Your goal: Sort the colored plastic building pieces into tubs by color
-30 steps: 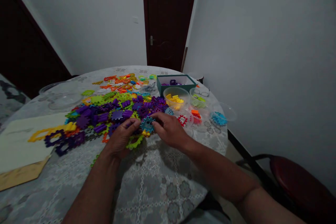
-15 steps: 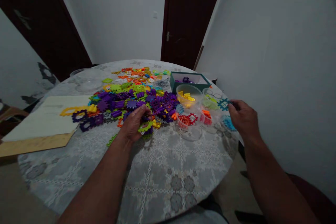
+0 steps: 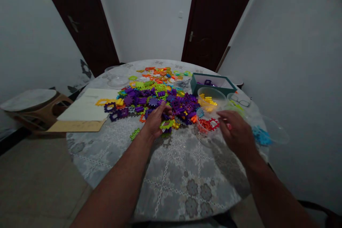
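My left hand [image 3: 156, 119] rests at the near edge of a heap of purple interlocking blocks [image 3: 171, 103]. Its fingers are curled, and a lime green interlocking block [image 3: 167, 124] shows at its palm side, seemingly held there. My right hand [image 3: 237, 133] hovers above the right-hand containers, thumb and forefinger a little apart, with no block visible between them. Just left of its fingertips is a clear round tub [image 3: 198, 128] with red and orange pieces. Behind that, another clear tub [image 3: 212, 89] contains yellow pieces.
A green-rimmed box [image 3: 227, 85] with purple blocks stands at the back right. Light blue pieces [image 3: 262, 136] lie in a clear container at the right edge. White sheets [image 3: 85, 108] and a tan board [image 3: 76, 126] lie left; orange pieces [image 3: 157, 73] are spread at the back.
My right hand has moved left from the table's right side to over the tubs; the teal block it held no longer shows. The view has turned left. My left hand stays by the heap.
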Motion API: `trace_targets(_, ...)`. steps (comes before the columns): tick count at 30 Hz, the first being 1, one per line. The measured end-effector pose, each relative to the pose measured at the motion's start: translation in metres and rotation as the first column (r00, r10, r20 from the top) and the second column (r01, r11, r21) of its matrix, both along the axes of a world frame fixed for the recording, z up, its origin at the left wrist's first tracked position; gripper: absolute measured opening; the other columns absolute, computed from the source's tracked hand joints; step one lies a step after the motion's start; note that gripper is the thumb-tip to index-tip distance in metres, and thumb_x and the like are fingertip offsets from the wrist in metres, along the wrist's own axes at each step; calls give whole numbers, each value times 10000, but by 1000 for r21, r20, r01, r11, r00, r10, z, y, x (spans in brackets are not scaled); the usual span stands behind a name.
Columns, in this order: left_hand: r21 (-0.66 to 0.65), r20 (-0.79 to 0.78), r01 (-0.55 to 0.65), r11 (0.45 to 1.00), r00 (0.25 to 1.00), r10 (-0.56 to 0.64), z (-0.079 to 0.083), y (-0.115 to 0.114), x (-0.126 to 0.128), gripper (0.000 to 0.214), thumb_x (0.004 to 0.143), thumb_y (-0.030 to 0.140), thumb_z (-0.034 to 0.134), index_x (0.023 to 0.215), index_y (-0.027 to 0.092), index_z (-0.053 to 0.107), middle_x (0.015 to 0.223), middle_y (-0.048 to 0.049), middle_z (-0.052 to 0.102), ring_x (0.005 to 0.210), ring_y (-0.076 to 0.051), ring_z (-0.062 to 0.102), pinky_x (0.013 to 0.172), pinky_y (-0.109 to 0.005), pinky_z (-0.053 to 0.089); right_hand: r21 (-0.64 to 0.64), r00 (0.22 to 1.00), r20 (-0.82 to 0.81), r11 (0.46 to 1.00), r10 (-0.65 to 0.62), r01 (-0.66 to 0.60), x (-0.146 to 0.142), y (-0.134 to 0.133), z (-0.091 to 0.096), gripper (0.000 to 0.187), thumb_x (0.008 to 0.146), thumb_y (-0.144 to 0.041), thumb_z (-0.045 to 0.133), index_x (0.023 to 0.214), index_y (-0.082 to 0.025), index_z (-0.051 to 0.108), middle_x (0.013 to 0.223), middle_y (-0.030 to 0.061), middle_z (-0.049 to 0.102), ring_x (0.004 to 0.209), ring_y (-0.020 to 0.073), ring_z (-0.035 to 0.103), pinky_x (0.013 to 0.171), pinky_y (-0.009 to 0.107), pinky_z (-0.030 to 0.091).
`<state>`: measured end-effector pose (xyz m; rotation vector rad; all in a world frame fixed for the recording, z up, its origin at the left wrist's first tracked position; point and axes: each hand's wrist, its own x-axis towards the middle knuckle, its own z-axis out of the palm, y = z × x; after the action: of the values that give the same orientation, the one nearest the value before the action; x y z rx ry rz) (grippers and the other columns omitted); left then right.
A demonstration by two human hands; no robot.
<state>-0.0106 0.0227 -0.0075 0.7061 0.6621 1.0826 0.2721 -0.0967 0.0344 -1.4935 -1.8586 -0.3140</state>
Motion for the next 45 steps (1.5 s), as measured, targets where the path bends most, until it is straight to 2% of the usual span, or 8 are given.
trace_targets(4,17,1,4,1000,1000,-4,2,-1,1,520,776,665,814,876,168,698,812,-22,652,655,-115,615,533,-220,476,-184,933,-27,915,359,-358,-87,6,-3,356,1018,-167,508,1335,-257,643,1325,118,668,1180,254,660,1004,430,568)
trace_targets(7,36,-26,-13,999,1000,14,5,-2,2,536,783,672,804,884,154,712,812,-29,660,679,-123,627,587,-229,511,-260,896,22,868,444,-424,-126,15,-10,375,1019,-154,519,1360,-270,623,1381,103,652,1162,242,663,931,370,575)
trace_targets(10,27,-33,-3,1000,999,4,7,-2,1,497,806,622,803,894,139,721,812,-36,673,695,-130,637,632,-232,528,-315,889,102,862,447,-397,-141,28,-16,277,1036,-192,545,1277,-275,654,1247,64,716,1064,221,680,849,308,554)
trace_targets(15,-21,18,100,995,995,-100,11,-3,-5,306,759,360,799,961,136,747,866,-57,716,756,-157,667,692,-247,552,-266,907,6,875,422,-405,-138,40,-21,191,1059,-194,522,1187,-209,663,1156,66,730,1050,197,677,870,286,534)
trace_targets(21,49,-71,126,991,990,-122,8,-7,-2,371,595,140,660,957,138,743,896,-53,716,761,-162,658,645,-236,527,-164,868,-164,855,468,-492,-131,39,-28,209,1075,-217,498,1215,-198,653,1146,85,729,1061,199,682,943,321,536)
trace_targets(31,55,-15,62,997,998,-61,3,-8,3,249,704,163,682,952,170,678,875,-34,677,683,-149,636,520,-238,514,99,846,-317,902,429,-421,-122,37,-28,214,1050,-196,554,1226,-225,672,1139,76,750,1073,196,701,968,339,555)
trace_targets(37,-7,18,190,982,982,-189,1,-9,3,258,844,373,758,973,157,699,883,-73,691,750,-178,704,546,-246,563,123,882,-353,950,312,-287,-111,44,-29,224,1031,-190,568,1207,-245,694,1139,71,741,1082,209,697,978,374,563)
trace_targets(45,30,-3,267,963,964,-267,3,-14,2,351,752,302,914,1011,151,730,865,-48,672,688,-119,643,650,-252,589,126,892,-323,948,318,-292,-107,48,-35,261,1023,-180,562,1232,-247,704,1181,81,748,1128,215,701,1011,392,571)
